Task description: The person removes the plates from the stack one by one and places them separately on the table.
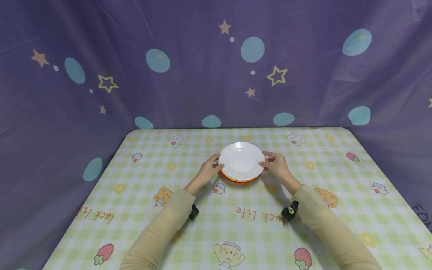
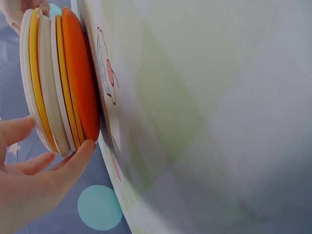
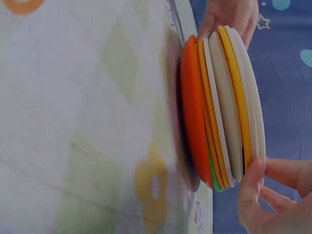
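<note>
Plates (image 1: 240, 159): stacked, white on top (orange lowest)
Left hand (image 1: 208, 171): grips the plates' edge
Right hand (image 1: 278, 165): pinches upper rims
Cloth (image 1: 145, 240): green-checked, beneath

In your head view you can read orange print "luck life" (image 1: 246, 213) upside down mid-table on the checked tablecloth (image 1: 202, 232), a partial repeat (image 1: 98, 215) at its left edge, plus dark lettering (image 1: 422, 216), apparently "FO…", on the purple backdrop (image 1: 202, 82) far right.
</note>
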